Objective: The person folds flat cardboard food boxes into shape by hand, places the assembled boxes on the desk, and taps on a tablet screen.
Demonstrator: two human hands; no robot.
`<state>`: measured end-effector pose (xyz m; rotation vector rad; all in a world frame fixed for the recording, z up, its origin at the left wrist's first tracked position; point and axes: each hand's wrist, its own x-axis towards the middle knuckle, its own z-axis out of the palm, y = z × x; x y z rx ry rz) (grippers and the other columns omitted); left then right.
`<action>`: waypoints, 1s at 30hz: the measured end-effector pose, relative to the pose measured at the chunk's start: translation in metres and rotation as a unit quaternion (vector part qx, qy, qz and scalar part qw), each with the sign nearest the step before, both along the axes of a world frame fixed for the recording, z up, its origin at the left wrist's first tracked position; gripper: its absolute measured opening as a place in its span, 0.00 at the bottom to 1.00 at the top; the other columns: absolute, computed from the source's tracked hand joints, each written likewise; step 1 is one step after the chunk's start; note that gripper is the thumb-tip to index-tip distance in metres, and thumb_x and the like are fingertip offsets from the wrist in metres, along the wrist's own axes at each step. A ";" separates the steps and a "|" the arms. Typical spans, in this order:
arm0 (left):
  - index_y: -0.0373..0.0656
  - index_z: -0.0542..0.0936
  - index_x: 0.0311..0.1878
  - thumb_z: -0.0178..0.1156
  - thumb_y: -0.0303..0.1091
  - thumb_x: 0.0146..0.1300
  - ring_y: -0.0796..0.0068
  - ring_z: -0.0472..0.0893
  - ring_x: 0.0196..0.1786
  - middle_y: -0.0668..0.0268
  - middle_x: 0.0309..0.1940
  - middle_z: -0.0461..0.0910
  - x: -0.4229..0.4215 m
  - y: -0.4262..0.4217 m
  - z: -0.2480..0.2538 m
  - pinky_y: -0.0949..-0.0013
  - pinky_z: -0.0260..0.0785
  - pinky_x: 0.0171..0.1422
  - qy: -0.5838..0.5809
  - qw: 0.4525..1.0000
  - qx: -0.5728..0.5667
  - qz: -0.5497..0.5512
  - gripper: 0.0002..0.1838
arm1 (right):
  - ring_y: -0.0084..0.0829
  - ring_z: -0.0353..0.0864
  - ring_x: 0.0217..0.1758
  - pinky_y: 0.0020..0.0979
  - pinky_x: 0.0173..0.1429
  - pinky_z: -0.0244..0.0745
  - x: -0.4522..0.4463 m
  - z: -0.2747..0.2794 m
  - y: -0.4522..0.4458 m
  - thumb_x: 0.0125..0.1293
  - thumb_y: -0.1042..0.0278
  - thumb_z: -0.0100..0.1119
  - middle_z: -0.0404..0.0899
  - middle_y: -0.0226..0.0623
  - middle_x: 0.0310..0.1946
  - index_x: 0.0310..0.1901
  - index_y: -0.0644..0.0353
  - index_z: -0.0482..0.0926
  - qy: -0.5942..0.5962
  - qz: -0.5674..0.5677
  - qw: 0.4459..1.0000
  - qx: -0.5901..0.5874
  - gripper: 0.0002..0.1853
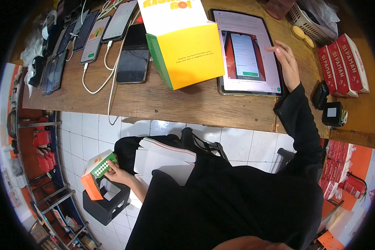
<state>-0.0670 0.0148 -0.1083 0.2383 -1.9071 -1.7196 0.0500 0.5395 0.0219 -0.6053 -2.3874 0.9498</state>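
Note:
Low on the left, beside my lap, my left hand [117,173] grips a small folded cardboard box [96,170] with green, white and orange sides. My right hand [288,62] is at the right edge of a lit tablet [271,81], fingers loosely apart, with one fingertip over the screen; contact is unclear. On the screen is a picture of a phone. A larger yellow, green and white box [187,56] stands on the table, to the left of the tablet. Flat white cardboard [171,162] with flaps lies on my lap.
Several phones [96,41] with white charging cables [111,75] cover the wooden table's [187,108] left side. Red "Si Paman" boxes [339,66], a basket [306,23] and a small black device [333,114] sit at right. A black stool [106,204] stands below my left hand.

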 end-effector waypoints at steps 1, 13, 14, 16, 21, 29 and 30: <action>0.29 0.66 0.44 0.54 0.33 0.60 0.68 0.79 0.36 0.50 0.36 0.76 0.000 -0.001 -0.001 0.71 0.72 0.41 -0.001 1.000 -0.003 0.002 0.16 | 0.37 0.58 0.60 0.32 0.63 0.51 0.001 -0.001 0.001 0.66 0.54 0.38 0.60 0.46 0.55 0.43 0.59 0.77 -0.002 0.001 1.000 0.002 0.21; 0.29 0.66 0.44 0.54 0.32 0.60 0.67 0.78 0.35 0.51 0.36 0.76 -0.001 0.000 -0.001 0.71 0.72 0.40 -0.012 1.000 0.000 -0.001 0.16 | 0.41 0.57 0.61 0.37 0.61 0.55 -0.001 -0.002 -0.002 0.63 0.50 0.43 0.62 0.49 0.53 0.45 0.56 0.78 -0.011 -0.021 0.999 0.028 0.20; 0.29 0.66 0.44 0.54 0.32 0.60 0.67 0.78 0.35 0.51 0.36 0.76 -0.002 0.000 -0.001 0.71 0.72 0.40 -0.009 1.000 0.008 -0.001 0.16 | 0.41 0.57 0.61 0.36 0.61 0.56 -0.001 -0.003 -0.002 0.63 0.51 0.43 0.62 0.49 0.53 0.45 0.56 0.77 -0.011 -0.020 0.999 0.027 0.20; 0.29 0.66 0.44 0.54 0.31 0.60 0.67 0.78 0.35 0.51 0.36 0.76 -0.001 0.002 0.001 0.71 0.73 0.40 -0.006 1.000 0.013 -0.004 0.15 | 0.40 0.57 0.61 0.36 0.60 0.57 -0.002 0.000 -0.003 0.63 0.51 0.43 0.62 0.49 0.53 0.45 0.56 0.77 0.003 -0.017 1.000 0.021 0.20; 0.30 0.66 0.43 0.54 0.31 0.60 0.68 0.79 0.35 0.51 0.36 0.76 0.000 0.004 0.005 0.71 0.72 0.40 -0.009 1.000 0.006 -0.006 0.15 | 0.40 0.58 0.60 0.35 0.58 0.59 -0.002 -0.001 -0.001 0.63 0.51 0.43 0.62 0.49 0.53 0.44 0.56 0.78 0.014 -0.013 1.000 0.019 0.20; 0.30 0.67 0.42 0.54 0.32 0.60 0.69 0.79 0.35 0.52 0.35 0.76 0.000 0.004 0.003 0.72 0.72 0.40 -0.016 1.000 -0.006 0.000 0.14 | 0.40 0.59 0.60 0.35 0.58 0.59 -0.002 -0.002 0.000 0.63 0.51 0.43 0.63 0.49 0.53 0.43 0.57 0.78 0.011 -0.015 0.999 0.031 0.20; 0.30 0.67 0.42 0.54 0.32 0.60 0.69 0.79 0.35 0.52 0.35 0.76 0.000 0.003 0.003 0.72 0.72 0.40 -0.017 1.000 -0.006 -0.001 0.14 | 0.40 0.59 0.60 0.35 0.58 0.59 -0.002 -0.002 0.000 0.63 0.51 0.43 0.63 0.49 0.53 0.43 0.56 0.78 0.012 -0.014 0.999 0.032 0.20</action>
